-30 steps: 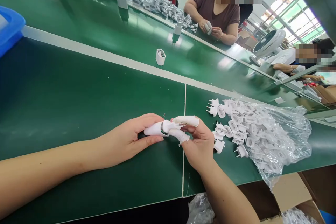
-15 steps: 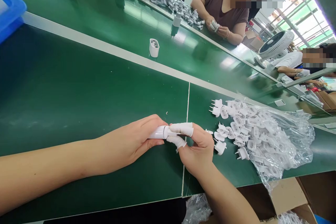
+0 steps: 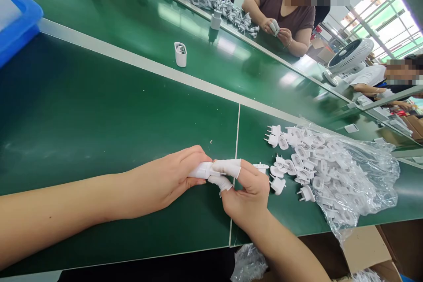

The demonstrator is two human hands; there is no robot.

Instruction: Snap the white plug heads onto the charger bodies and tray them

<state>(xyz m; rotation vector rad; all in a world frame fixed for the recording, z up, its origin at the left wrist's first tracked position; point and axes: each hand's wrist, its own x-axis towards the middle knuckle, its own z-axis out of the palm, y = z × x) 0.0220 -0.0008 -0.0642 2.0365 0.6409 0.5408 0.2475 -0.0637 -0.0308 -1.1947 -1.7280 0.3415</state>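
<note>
My left hand (image 3: pixel 175 174) is closed around a white charger housing (image 3: pixel 200 170) over the near part of the green table. On its right end, my right hand (image 3: pixel 247 187) pinches a white plug piece (image 3: pixel 210 171) between thumb and forefinger, both in white finger covers. The two parts touch end to end; the fingers hide most of the plug piece. Just right of my right hand lie loose plug pieces with pins (image 3: pixel 278 184), spilling from a clear plastic bag (image 3: pixel 380 176) full of them.
Beyond a pale strip (image 3: pixel 142 64), an open-ended housing (image 3: pixel 180 55) stands on the green belt, another housing (image 3: pixel 216 20) farther back. A blue bin (image 3: pixel 33 20) is at left. Across the belt a person (image 3: pixel 280 13) handles a white part. Cardboard boxes (image 3: pixel 366 246) sit below the table edge.
The seam between housing and plug piece, visible before, now shows less, and the parts look closer together. The housings on the belt have shifted left. Both my hands stay nearly in place.
</note>
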